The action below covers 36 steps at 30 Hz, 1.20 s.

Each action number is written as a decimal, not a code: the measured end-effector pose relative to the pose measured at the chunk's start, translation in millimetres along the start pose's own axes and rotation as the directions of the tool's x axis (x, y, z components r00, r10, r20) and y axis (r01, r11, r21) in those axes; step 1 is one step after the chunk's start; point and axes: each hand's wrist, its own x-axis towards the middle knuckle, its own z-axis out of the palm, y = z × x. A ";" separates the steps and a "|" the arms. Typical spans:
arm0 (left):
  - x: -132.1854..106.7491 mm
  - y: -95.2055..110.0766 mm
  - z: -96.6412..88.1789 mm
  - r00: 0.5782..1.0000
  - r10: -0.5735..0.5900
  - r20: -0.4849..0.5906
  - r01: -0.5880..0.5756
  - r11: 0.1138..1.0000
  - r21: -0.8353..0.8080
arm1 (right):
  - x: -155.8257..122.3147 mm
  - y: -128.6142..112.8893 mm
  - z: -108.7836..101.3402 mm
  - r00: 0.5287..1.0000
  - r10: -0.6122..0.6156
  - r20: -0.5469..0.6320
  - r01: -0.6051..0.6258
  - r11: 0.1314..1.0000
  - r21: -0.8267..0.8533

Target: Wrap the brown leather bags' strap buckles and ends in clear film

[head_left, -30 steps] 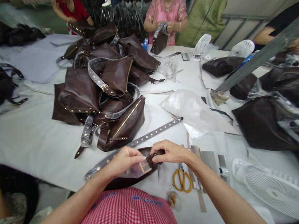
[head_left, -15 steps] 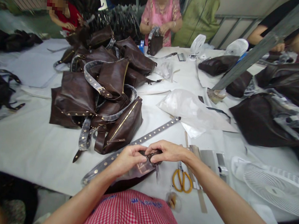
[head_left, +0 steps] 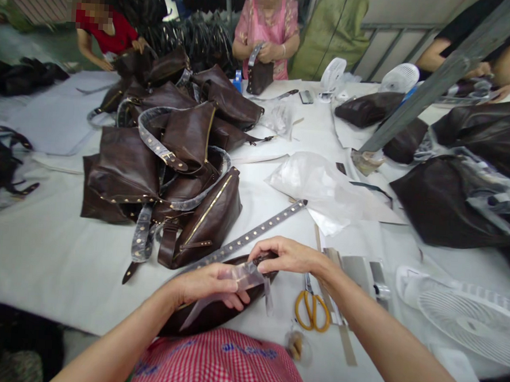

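Observation:
A dark brown leather bag [head_left: 213,316] lies at the table's front edge, against my checked apron. My left hand [head_left: 215,283] pinches a piece of clear plastic film [head_left: 246,276] above the bag, with its lower fingers spread. At the bag's right end my right hand [head_left: 279,255] is closed on a small dark leather part; its exact kind is partly hidden by the fingers. A studded strap [head_left: 257,228] in clear wrap stretches behind both hands. Yellow-handled scissors [head_left: 312,310] lie to the right of the bag.
Brown leather bags [head_left: 127,160] are heaped at left centre. White plastic sheeting [head_left: 320,180] lies beyond my hands. A metal post [head_left: 420,91] slants across the right side, and a white fan [head_left: 472,319] stands at near right. Co-workers handle bags across the table.
My left hand has moved left and down from my right hand, drawing the plastic film with it. More of the brown bag shows below. My right hand has barely moved.

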 end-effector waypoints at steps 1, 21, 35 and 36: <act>0.7 -3.1 1.9 1.000 -0.005 -0.009 0.005 0.999 -0.042 | 0.9 0.7 0.1 1.000 0.012 -0.015 -0.012 1.000 0.010; 10.4 0.5 17.4 0.995 -0.080 -0.059 0.068 0.980 -0.185 | 2.2 9.2 -1.8 0.999 0.045 -0.022 -0.044 0.998 0.055; 21.1 -2.8 30.0 0.849 0.230 -0.476 -0.126 0.962 0.242 | 5.6 13.9 2.7 0.997 0.014 -0.080 -0.013 1.000 0.011; 21.3 -2.1 31.6 0.827 0.263 -0.496 -0.113 0.943 0.312 | 5.6 13.6 2.3 0.997 0.016 -0.070 -0.015 1.000 0.016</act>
